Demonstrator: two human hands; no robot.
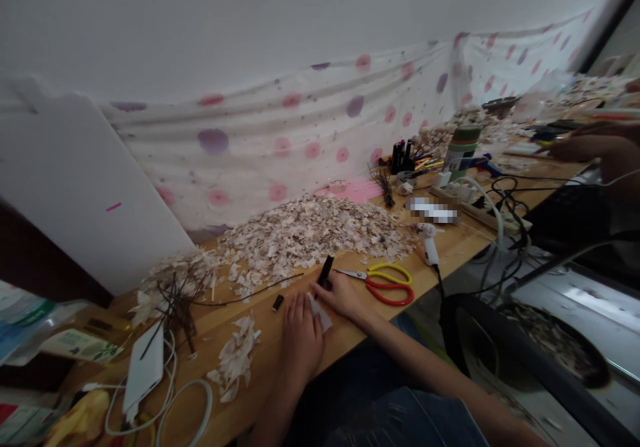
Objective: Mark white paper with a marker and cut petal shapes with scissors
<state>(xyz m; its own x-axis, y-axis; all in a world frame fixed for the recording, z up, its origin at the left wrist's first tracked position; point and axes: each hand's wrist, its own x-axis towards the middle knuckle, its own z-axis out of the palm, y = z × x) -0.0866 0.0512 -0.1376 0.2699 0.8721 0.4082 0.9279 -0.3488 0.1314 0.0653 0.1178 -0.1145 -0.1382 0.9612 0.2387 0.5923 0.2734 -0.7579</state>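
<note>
My right hand grips a thick black marker, which stands nearly upright over a small white piece of paper. Flat on the table, my left hand lies with outstretched fingers against the left side of the paper. The marker's tip is hidden behind my fingers. A short black cap lies left of my left hand. Just right of my right hand are scissors with one yellow and one red handle. A thin dark twig lies beyond my hands.
A broad heap of pale flakes covers the table behind my hands; a smaller pile lies left. A white glue gun with its cord rests right. A white power bank with cables lies left. Another person's hand is far right.
</note>
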